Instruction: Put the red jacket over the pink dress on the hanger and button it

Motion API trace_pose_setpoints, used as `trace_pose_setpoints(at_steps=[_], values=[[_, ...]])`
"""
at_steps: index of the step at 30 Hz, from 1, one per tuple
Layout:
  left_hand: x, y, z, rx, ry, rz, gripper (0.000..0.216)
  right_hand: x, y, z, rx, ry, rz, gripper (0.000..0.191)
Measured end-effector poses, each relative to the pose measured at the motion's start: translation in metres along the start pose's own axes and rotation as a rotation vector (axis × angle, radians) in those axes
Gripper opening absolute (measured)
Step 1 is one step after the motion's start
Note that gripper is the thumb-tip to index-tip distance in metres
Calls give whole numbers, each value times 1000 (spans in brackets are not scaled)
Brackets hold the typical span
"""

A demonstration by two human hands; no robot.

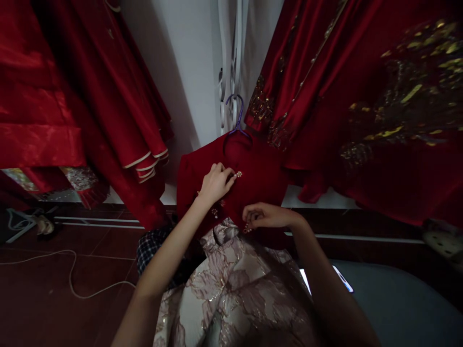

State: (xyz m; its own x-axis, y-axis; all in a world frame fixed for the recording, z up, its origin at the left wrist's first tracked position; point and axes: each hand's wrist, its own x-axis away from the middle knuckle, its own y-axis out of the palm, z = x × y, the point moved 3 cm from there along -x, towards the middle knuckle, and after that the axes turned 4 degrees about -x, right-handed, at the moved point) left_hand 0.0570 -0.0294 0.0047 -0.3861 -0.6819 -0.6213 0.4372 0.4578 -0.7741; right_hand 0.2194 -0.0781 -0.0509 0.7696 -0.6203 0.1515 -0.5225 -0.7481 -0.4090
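A red garment [265,166] hangs in front of me on a purple hanger [238,126]. On its upper chest sits a small gold, flower-shaped ornament [239,174]; the thumb and fingertips of my left hand [217,183] pinch at its left edge. Lower and to the right, my right hand [265,215] is curled, with a small beaded ornament [247,228] at its fingertips. Whether that one is fixed to the cloth I cannot tell. Another dangling ornament [214,212] lies on the garment below my left hand. Fingers partly hide the details.
Red garments [119,82] hang at the left, and a red gown [325,91] with gold trim at the right. Pale patterned fabric [231,289] spreads below my hands. A lit phone [343,279] lies on a grey seat [394,299]. A white cable [74,270] crosses the floor.
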Motion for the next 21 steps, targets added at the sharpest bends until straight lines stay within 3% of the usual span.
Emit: trace_pose_setpoints(at_steps=[4,13,18,21], values=[[-11,9,-3,-101,152,-64,30,4,-2,2,46,30,8,21],[-17,16,2,-159,360,-11,31,7,-4,-2,18,22,41,33],[-15,32,-6,-135,366,-41,30,4,-6,-5,-5,-34,171,35],[-15,37,-10,-61,337,-37,30,2,-13,-7,35,-69,319,34]])
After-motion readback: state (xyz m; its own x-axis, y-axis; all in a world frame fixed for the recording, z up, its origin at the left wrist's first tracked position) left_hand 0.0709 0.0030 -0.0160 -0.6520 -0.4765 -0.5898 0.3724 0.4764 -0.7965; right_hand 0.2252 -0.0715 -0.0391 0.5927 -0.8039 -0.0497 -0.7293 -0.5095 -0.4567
